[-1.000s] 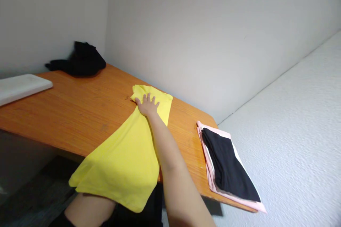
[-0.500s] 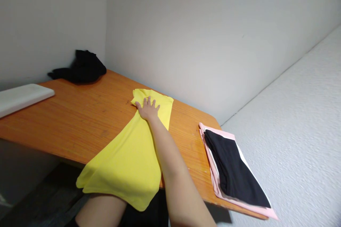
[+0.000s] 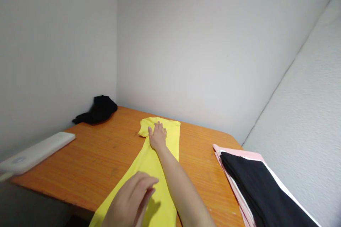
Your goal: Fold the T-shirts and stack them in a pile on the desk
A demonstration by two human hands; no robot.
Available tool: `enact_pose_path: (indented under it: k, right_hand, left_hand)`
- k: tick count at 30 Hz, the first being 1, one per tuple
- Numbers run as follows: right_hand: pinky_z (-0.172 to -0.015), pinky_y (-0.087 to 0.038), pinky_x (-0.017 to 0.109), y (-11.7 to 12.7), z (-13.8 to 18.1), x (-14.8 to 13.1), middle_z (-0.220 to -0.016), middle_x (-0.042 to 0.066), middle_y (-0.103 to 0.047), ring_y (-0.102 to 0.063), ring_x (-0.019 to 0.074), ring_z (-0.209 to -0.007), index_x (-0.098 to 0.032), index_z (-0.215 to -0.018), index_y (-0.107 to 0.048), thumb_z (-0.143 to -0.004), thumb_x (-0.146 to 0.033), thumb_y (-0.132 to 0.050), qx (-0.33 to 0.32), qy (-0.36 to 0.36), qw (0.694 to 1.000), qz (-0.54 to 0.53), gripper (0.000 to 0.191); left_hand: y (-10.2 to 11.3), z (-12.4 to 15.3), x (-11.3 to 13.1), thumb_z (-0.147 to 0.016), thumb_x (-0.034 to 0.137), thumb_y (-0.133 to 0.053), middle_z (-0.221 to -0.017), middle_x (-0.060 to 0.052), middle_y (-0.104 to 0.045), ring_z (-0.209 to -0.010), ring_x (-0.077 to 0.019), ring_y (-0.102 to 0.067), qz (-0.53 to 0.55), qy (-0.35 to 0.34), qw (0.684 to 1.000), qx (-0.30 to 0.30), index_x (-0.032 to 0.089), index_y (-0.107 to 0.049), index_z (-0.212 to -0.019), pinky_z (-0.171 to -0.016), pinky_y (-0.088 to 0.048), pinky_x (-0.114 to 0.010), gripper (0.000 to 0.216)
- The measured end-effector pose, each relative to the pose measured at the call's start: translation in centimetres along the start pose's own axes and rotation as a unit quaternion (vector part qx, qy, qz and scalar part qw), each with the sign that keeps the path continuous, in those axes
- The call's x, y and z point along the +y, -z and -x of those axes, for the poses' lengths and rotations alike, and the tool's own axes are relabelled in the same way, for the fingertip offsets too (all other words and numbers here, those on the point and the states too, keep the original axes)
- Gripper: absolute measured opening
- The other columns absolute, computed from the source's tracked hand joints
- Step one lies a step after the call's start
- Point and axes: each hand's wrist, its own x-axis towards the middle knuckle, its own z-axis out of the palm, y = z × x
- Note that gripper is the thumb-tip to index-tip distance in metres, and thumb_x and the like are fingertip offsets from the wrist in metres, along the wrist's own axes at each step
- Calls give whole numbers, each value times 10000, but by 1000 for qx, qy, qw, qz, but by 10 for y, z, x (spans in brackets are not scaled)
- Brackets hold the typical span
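A yellow garment (image 3: 172, 138) lies lengthwise on the orange wooden table (image 3: 101, 152), its near end hanging over the front edge. My right hand (image 3: 157, 135) rests flat on the garment's far end with the fingers stretched out, the forearm lying along the cloth. My left hand (image 3: 131, 200) is low in the view over the near part of the yellow garment. Its fingers are extended and close together, with nothing held in them.
A crumpled black cloth (image 3: 99, 110) sits in the far left corner by the walls. A flat white object (image 3: 37, 150) lies at the table's left edge. Folded black and pink garments (image 3: 255, 181) are stacked at the right edge, beside a white textured surface (image 3: 306, 113).
The view has tilted up and swung right. My left hand has come into view over the near part of the yellow garment. My right hand stays on the far end.
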Motion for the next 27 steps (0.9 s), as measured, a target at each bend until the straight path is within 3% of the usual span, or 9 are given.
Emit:
enact_pose_path:
  k: [2,5,8,10,16,18,20,23,27]
  right_hand:
    - [-1149,-157,377,7,-5,2,-1552,100,-296,-219,208,-1435,-154,-1453,-377,-1009,-478,-142,22,-18,999,34,598]
    - [-1131,-184,381,21,-19,18,-1521,150,-340,-259,230,-1417,-119,-1440,-397,-1006,-432,-124,15,-72,994,84,601]
    - [-1103,-223,470,29,-35,50,-1448,252,-406,-318,326,-1382,-20,-1385,-459,-984,-494,-181,-35,-108,990,86,680]
    - [-1105,-216,497,27,-41,74,-1473,251,-374,-295,351,-1393,-14,-1409,-436,-957,-565,-249,-74,-113,987,88,737]
    - [-1148,-79,513,18,-52,108,-1564,186,-209,-113,324,-1459,-81,-1512,-259,-930,-608,-301,-129,-100,979,119,786]
    - [-1147,15,528,19,-57,101,-1562,206,-201,-65,337,-1463,-53,-1498,-287,-931,-571,-335,-134,-87,979,131,769]
    - [-1152,80,476,18,-60,87,-1582,172,-155,11,293,-1472,-69,-1503,-283,-939,-535,-342,-130,-50,981,137,735]
    - [-1172,38,377,11,-55,62,-1608,79,-77,46,207,-1475,-134,-1535,-201,-947,-554,-298,-115,53,988,94,729]
    - [-1175,-23,453,-5,-41,44,-1605,77,2,26,288,-1473,-126,-1546,-134,-886,-718,-282,-150,94,983,42,899]
  left_hand:
    - [-7,-35,-19,-989,342,-390,-1260,-47,-634,-1171,-197,-578,-11,-3,995,-102,291,-564,-1280,-1011,-481,-345,343]
    - [-15,-66,-48,-931,525,-456,-1517,-88,-392,-1421,-293,-304,-72,33,971,-227,240,-485,-1399,-1171,-261,-492,549]
    - [-19,-68,-67,-871,706,-378,-1585,-120,-141,-1469,-323,-70,-100,84,947,-294,174,-310,-1501,-1190,-127,-544,827]
    - [-22,-62,-72,-867,742,-299,-1585,-113,-44,-1468,-309,-8,-103,109,938,-314,152,-220,-1523,-1196,-93,-538,886]
    - [-28,-59,-63,-853,752,-312,-1586,-123,-82,-1465,-330,-25,-87,113,941,-306,169,-235,-1524,-1189,-100,-563,892]
    - [-28,-70,-62,-850,731,-368,-1565,-148,-239,-1454,-347,-173,-92,90,948,-291,180,-350,-1487,-1180,-151,-552,842]
    - [-25,-91,-70,-898,632,-392,-1413,-162,-513,-1326,-332,-450,-113,100,958,-245,186,-511,-1361,-1112,-316,-494,654]
    - [-22,-132,-101,-973,382,-345,-1141,-140,-674,-1079,-260,-625,-145,163,964,-153,163,-589,-1155,-940,-449,-373,375]
    - [-34,-185,-166,-971,288,-403,-1111,-165,-648,-1075,-258,-608,-173,225,950,-127,112,-583,-1092,-928,-443,-384,279]
